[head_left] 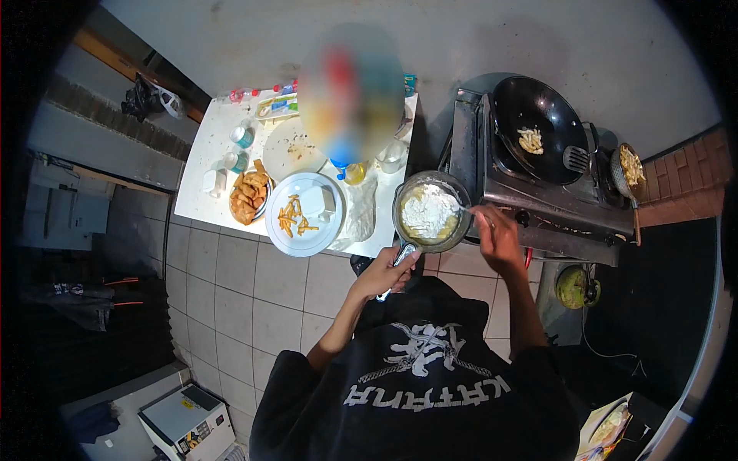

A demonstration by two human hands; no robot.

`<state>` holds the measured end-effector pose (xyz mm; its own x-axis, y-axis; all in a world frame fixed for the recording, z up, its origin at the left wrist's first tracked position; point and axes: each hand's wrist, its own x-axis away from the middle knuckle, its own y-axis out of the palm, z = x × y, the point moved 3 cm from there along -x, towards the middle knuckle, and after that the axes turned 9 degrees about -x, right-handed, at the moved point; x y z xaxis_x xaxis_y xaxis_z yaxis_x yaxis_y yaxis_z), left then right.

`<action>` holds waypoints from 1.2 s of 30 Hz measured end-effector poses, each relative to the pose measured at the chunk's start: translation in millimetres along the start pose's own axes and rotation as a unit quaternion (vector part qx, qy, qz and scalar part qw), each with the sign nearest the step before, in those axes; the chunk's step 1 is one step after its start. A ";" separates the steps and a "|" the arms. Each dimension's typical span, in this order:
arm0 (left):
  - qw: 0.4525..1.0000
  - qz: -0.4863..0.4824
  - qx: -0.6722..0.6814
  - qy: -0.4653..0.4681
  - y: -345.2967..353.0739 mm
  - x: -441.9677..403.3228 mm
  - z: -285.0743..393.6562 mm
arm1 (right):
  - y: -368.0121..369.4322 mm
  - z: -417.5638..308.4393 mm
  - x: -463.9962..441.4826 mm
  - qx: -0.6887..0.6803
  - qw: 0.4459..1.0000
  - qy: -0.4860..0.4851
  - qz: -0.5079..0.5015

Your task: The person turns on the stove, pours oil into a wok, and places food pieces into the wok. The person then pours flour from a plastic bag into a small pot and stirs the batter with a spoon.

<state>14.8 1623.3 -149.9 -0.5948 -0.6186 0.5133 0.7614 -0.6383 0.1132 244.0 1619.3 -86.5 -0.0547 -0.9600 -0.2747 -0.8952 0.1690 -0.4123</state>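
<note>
My left hand (pixel 388 273) is closed around the handle of a small saucepan (pixel 399 227), held between the table and the stove. Inside the saucepan a heap of white powder (pixel 428 207) lies over pale yellowish pieces (pixel 423 232). At the saucepan's right rim, my right hand (pixel 498 237) grips a thin utensil (pixel 467 210); its far end is hidden, so I cannot tell its kind. Left of the saucepan are a crumpled clear plastic bag (pixel 360 211) and a white plate (pixel 288 244) with fried strips (pixel 291 215) and a white block-like item (pixel 317 201).
A black wok (pixel 530 107) with pale strips and a slotted spatula (pixel 575 159) sits on the stove (pixel 503 196). Right of it rests a strainer (pixel 629 169) of fried pieces. The white table (pixel 201 154) bears a bowl of fried food (pixel 250 197) and cups (pixel 241 137).
</note>
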 end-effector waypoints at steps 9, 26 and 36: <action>1.000 0.003 -0.011 -0.016 -1.3 -8.7 0.0 | 2.8 6.8 14.7 -0.069 0.993 0.063 0.074; 1.000 -0.006 -0.012 -0.021 12.8 -18.5 10.1 | -17.7 5.3 -1.1 -0.059 0.998 -0.002 -0.003; 0.999 -0.004 -0.034 -0.031 13.7 -11.4 24.5 | -26.1 3.5 -1.0 0.023 0.998 -0.053 0.014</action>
<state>38.3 1632.7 -133.4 -0.5824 -0.5846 0.5649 0.7360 -0.6742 0.0611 268.9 1616.6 -78.5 -0.0303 -0.9260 -0.3763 -0.8729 0.2079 -0.4413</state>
